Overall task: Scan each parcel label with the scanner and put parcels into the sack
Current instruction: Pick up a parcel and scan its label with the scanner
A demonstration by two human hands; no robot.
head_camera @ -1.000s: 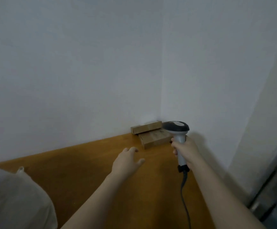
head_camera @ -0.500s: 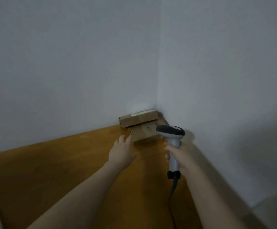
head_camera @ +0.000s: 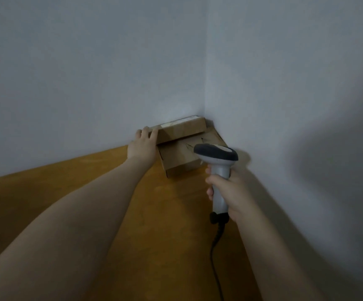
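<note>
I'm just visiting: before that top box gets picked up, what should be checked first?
1. Is the left hand touching the top box: ok, at its left end.
2. Firm hold on it: cannot tell.
3. Is the right hand gripping the scanner: ok.
4. Is the label showing: ok, white strip on top.
5. Scanner aimed at label: cannot tell.
6. Sack within reach: cannot tell, none in view.

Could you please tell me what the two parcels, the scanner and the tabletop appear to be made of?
Upper parcel and lower parcel: likely cardboard, matte brown with creased flaps, a pale label on the upper one. Scanner: apparently moulded plastic, smooth light-grey handle, dark head. Tabletop: wood or wood-look laminate, orange-brown; grain too blurred to tell.
</note>
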